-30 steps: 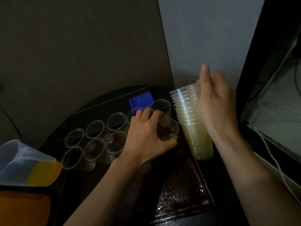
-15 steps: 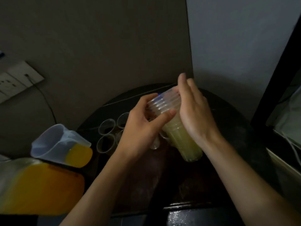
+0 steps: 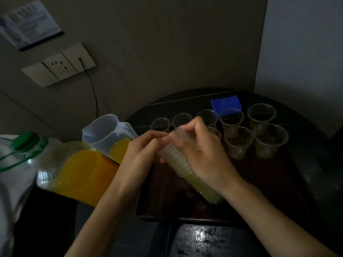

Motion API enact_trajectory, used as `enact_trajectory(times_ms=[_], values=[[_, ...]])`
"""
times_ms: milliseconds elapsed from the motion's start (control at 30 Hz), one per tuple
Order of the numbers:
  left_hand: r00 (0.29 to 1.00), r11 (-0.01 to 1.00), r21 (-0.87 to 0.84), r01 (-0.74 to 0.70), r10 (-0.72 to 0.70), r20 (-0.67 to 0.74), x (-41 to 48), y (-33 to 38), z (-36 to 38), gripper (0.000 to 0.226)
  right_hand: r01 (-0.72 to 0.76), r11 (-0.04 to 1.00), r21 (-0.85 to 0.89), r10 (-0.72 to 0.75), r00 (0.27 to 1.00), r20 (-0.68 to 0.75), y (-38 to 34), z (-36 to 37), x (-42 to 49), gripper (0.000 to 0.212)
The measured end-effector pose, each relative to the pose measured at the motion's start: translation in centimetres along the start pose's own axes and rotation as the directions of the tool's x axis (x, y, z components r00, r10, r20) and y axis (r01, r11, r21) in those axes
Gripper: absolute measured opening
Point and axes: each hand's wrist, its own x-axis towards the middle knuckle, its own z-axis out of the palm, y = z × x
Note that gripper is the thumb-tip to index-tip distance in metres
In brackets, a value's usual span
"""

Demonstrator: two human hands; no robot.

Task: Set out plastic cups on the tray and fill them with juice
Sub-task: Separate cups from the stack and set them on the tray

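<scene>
Right hand (image 3: 202,156) is wrapped round the stack (image 3: 202,188) of nested cups, which it holds tilted above the tray (image 3: 163,199). Left hand (image 3: 146,149) pinches at the stack's rim, its fingertips closed on what looks like the top cup. Two rows of cups (image 3: 238,141) stand at the tray's far end, with the jug (image 3: 109,134) and bottle (image 3: 78,169) of juice just left of the tray.

Thin cups cling, so two may come away together. A hard tug could also swing the stack into the standing rows and topple them. The left forearm passes close to the jug, and a jerk that way could slop juice.

Fingers cover the rim, so I cannot tell whether a cup has separated. Both hands hide the left part of the near row. In this dim light the cups look empty, though that is unsure.
</scene>
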Motion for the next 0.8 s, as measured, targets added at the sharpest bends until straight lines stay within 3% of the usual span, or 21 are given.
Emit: enact_trajectory(times_ms=[200,300,400,533,667,800], values=[[0.992,0.978,0.192,-0.081,0.098,-0.08,-0.2,-2.1,-0.9,0.055,-0.026,0.999,0.028,0.024,0.998,0.052,0.8,0.9,-0.3,0.034],[0.988,0.982,0.172,-0.075,0.097,-0.123,0.0,-2.8,-0.6,0.054,-0.017,1.0,0.0,0.017,0.997,0.07,1.4,0.9,-0.1,0.034],[0.968,0.997,0.04,-0.062,0.07,-0.242,0.0,-3.4,-0.6,0.046,0.009,0.995,-0.1,-0.001,0.997,0.08,1.9,0.7,0.0,0.035],[0.884,0.996,0.011,-0.09,0.085,-0.46,-0.4,-3.8,-1.4,0.05,-0.028,0.987,-0.159,0.025,1.0,-0.018,2.2,-0.6,0.5,0.04],[0.797,0.983,0.145,-0.113,0.177,-0.577,-0.7,-3.8,-2.2,0.058,-0.025,0.991,-0.132,0.013,0.996,-0.091,1.9,-1.7,0.9,0.043],[0.834,0.915,0.401,-0.053,0.261,-0.486,-0.8,-4.6,-1.6,0.057,0.018,0.995,-0.098,-0.036,0.982,-0.188,1.7,-2.1,1.1,0.036]])
